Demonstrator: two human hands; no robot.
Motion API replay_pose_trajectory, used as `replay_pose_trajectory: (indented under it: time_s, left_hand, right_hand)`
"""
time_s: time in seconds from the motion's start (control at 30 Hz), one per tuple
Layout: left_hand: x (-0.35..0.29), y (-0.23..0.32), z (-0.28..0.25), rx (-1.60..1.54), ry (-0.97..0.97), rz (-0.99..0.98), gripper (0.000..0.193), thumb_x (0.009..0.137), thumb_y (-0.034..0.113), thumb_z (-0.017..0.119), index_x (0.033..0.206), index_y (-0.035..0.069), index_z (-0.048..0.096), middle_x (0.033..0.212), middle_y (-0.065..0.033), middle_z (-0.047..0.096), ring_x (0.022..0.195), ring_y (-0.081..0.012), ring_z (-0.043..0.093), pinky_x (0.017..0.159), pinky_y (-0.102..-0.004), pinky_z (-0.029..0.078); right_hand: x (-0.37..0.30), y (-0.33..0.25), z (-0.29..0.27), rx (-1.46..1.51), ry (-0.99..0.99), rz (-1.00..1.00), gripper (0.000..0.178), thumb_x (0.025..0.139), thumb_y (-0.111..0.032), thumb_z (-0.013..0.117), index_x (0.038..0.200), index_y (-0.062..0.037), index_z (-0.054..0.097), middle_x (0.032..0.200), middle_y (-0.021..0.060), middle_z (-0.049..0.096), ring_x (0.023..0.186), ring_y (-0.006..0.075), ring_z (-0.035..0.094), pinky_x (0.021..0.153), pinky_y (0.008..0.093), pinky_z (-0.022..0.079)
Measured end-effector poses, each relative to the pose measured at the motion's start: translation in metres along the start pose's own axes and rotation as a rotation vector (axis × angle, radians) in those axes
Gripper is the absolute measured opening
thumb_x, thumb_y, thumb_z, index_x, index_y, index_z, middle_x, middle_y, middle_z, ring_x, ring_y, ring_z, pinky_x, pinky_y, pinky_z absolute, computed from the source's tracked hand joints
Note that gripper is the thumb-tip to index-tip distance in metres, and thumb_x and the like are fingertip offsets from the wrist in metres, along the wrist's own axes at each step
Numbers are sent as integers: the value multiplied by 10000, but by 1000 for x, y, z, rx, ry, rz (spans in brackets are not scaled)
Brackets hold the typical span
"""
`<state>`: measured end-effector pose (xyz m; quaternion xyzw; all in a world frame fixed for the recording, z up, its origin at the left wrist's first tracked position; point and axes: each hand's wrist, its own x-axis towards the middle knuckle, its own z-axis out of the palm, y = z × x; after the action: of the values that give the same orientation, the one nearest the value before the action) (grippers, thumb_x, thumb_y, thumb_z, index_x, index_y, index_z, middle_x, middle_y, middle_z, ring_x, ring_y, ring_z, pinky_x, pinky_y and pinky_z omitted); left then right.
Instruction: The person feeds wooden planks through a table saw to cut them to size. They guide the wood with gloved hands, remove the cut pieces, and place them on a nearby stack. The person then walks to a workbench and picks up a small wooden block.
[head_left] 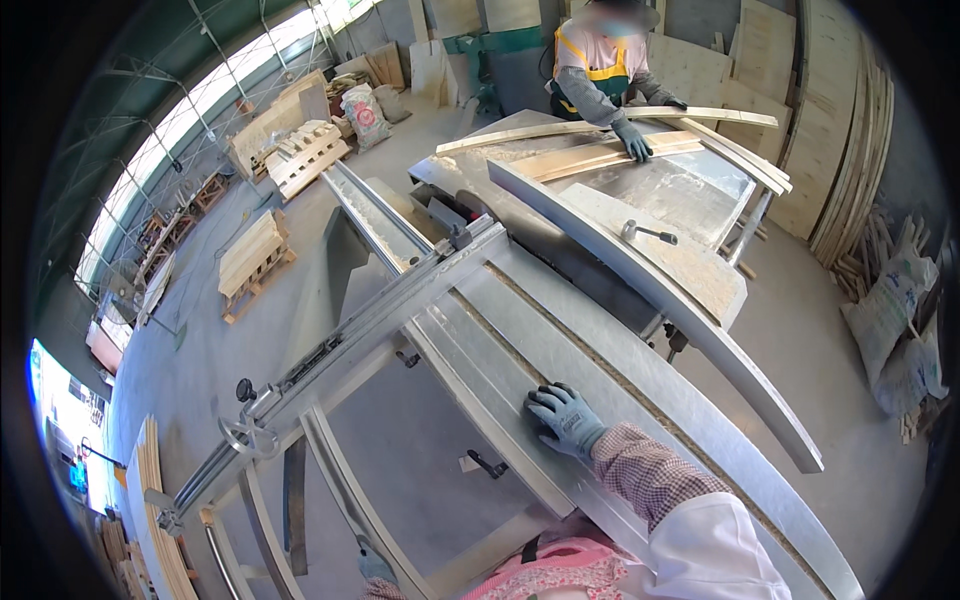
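Head view: a smooth grey metal table [520, 325], cut by two long slots, is situated below the person's right hand [568, 416]; the blue glove is laid on its surface, fingers loosely spread, nothing grasped. The left hand [376, 564] is seen small beside a pale curved-looking rail [342, 475]; its grip and contact cannot be told. Grey floor [410, 440] is exposed through the framework's openings. A straight-edged metal fence [740, 370] is set apart from the table's right edge.
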<state>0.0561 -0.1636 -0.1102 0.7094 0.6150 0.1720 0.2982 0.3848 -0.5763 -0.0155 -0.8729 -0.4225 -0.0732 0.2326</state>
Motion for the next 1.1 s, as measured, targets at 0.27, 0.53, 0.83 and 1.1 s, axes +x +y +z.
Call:
replay_pose_trajectory:
  time_s: [0.27, 0.53, 0.83, 1.1]
  left_hand:
    - [-27, 49, -17, 84, -60, -103, 563, 916, 464, 433, 1057, -59, 587, 949, -207, 633, 850, -321, 586, 725, -378, 462]
    - [-2, 15, -13, 292, -21, -112, 540, 916, 439, 433, 984, -71, 599, 934, -262, 617, 878, -382, 587, 728, -420, 458]
    - [-48, 81, -32, 189, -116, -82, 610, 896, 517, 398, 996, -48, 605, 944, -273, 610, 888, -429, 563, 733, -453, 438]
    - [8, -5, -2, 151, -34, -31, 624, 888, 519, 409, 1001, -66, 595, 948, -279, 607, 896, -440, 562, 737, -461, 442]
  right_hand:
    - [-1, 2, 3, -15, -51, 42, 559, 734, -310, 635, 1223, -99, 467, 1297, 115, 438, 1250, 305, 354, 1060, 468, 249]
    - [3, -4, 1, -34, -83, 44, 570, 740, -332, 627, 1238, -110, 459, 1305, 111, 430, 1258, 309, 341, 1068, 472, 229]
    - [-1, 0, -2, -52, -86, 61, 584, 718, -322, 640, 1233, -110, 466, 1297, 115, 439, 1252, 313, 346, 1062, 479, 231]
    - [2, -3, -2, -68, -113, 60, 587, 731, -338, 628, 1245, -112, 461, 1306, 114, 433, 1258, 312, 339, 1071, 469, 221]
